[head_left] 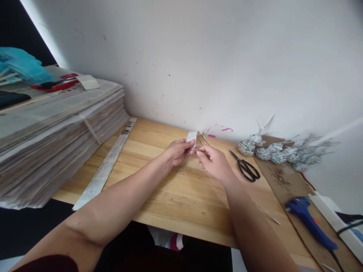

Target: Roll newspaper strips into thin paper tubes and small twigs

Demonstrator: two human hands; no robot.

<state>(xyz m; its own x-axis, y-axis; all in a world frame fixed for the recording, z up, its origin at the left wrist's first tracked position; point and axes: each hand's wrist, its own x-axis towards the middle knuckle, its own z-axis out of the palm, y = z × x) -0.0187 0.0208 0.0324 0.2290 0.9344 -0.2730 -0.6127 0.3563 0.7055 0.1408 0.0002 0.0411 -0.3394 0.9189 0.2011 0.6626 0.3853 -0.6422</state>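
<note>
My left hand (180,152) is closed on a curled strip of newspaper (192,136), which bends up and over behind the fingers. Close against it, my right hand (211,159) pinches a thin pale piece at the strip's near end; whether this is a stick or rolled paper I cannot tell. Both hands meet just above the wooden table (181,204). Thin pale rods (206,140) show behind the fingers. To the right of my right hand lies a pair of black-handled scissors (246,166), its blades slightly apart.
At left stands a tall stack of newspapers (65,143) with a red-handled tool (55,86) and blue plastic (25,64) on top. A long newspaper strip (106,164) lies beside it. Woven paper figures (278,151), a blue glue gun (312,223) and a power strip (337,219) occupy the right.
</note>
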